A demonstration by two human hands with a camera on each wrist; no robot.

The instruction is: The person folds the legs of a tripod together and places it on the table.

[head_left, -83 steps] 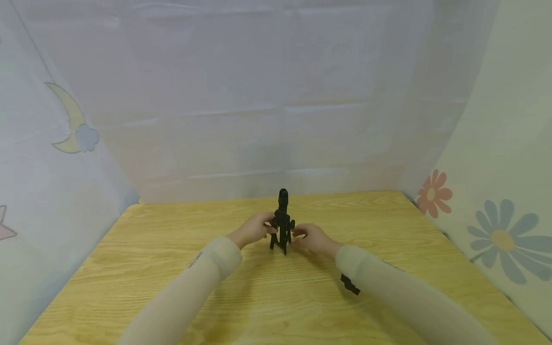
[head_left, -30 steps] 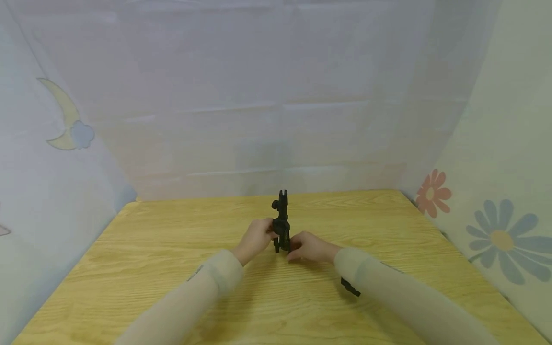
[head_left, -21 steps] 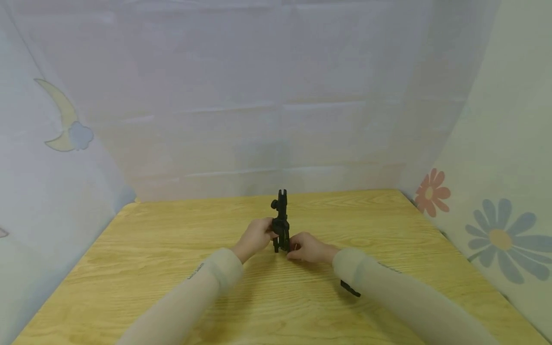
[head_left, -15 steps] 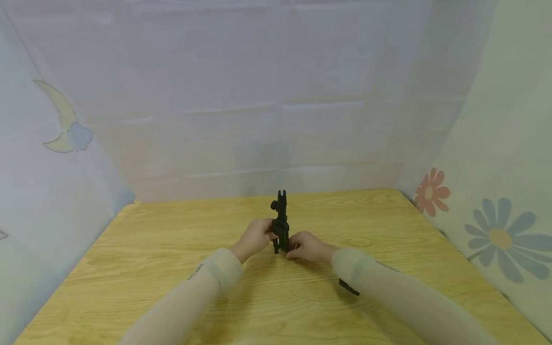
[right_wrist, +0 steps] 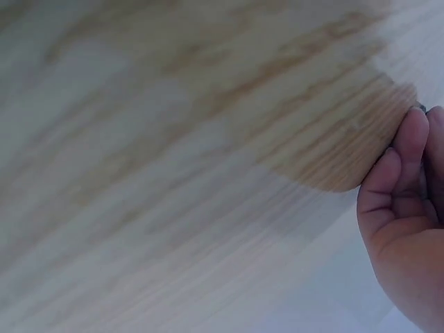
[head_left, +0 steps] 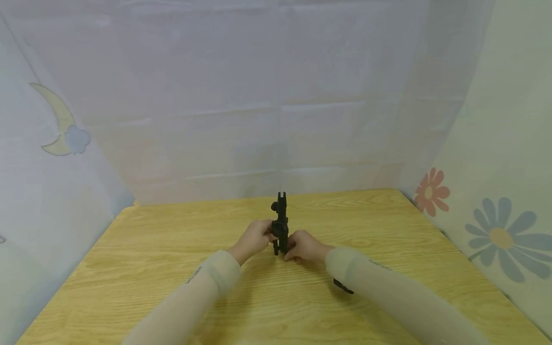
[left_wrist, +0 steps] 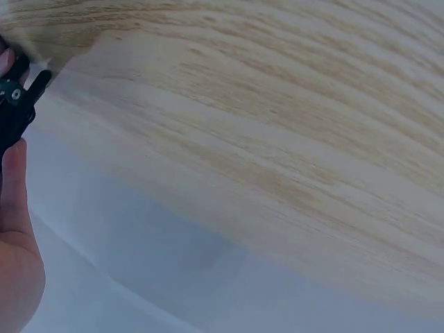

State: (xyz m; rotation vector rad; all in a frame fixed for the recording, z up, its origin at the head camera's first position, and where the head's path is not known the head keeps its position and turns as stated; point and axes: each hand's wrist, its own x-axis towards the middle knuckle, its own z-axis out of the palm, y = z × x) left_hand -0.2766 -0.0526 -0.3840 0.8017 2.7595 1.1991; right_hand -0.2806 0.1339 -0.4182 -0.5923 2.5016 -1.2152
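In the head view, the left hand (head_left: 252,238) had its fingers gripping the middle of an upright black stand (head_left: 281,211), whose two-pronged top and round side knob (head_left: 274,206) rose above them. The right hand (head_left: 306,245) pinched the stand's lower part, its fingers beside and slightly nearer the wearer than the left ones. Wooden counter (head_left: 181,239) spread around both sets of fingers, and a pale sheet (head_left: 215,120) hung beyond them. Behind the right fingers, a small dark piece (head_left: 343,286) showed by the right sleeve (head_left: 379,282).

In the left wrist view, the stand was cut off by the edge, held between the left fingers.

In the right wrist view, the right fingers were bunched together, only a dark sliver showing at their tips.
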